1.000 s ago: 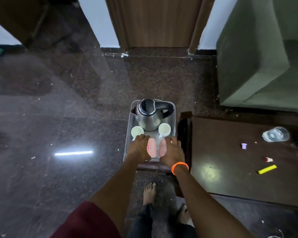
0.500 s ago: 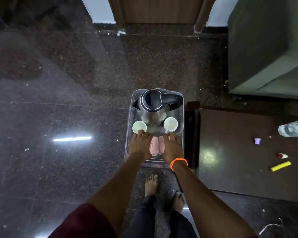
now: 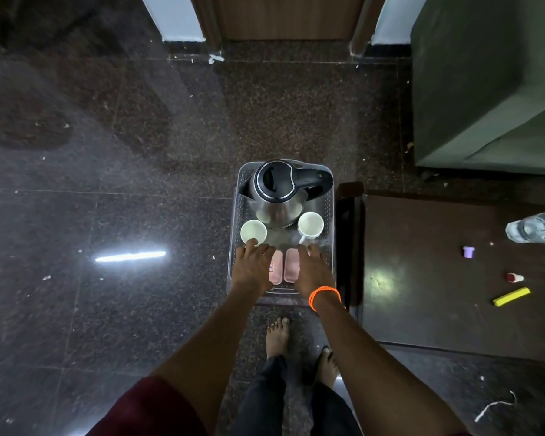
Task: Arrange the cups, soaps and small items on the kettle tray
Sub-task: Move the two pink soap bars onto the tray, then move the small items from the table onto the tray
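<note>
A grey perforated tray (image 3: 328,215) carries a steel kettle with a black lid (image 3: 277,190) at its far end. Two white cups stand in front of the kettle, the left cup (image 3: 253,231) and the right cup (image 3: 310,224). Two pink soaps (image 3: 283,270) lie side by side at the tray's near end. My left hand (image 3: 252,267) rests palm down on the left soap, fingertips touching the left cup. My right hand (image 3: 310,269), with an orange wristband, lies flat beside the right soap, fingers by the right cup's handle. Neither hand grips anything.
A dark wooden table (image 3: 438,278) to the right holds a clear glass (image 3: 534,228), a small purple cap (image 3: 468,251), a red and white item (image 3: 514,277) and a yellow stick (image 3: 511,296). A green sofa (image 3: 485,83) stands at the far right. My bare feet (image 3: 296,341) are below the tray.
The camera has tilted further down, so the tray sits higher in view. My hands have spread slightly apart over the soaps; the tray's objects stay in place.
</note>
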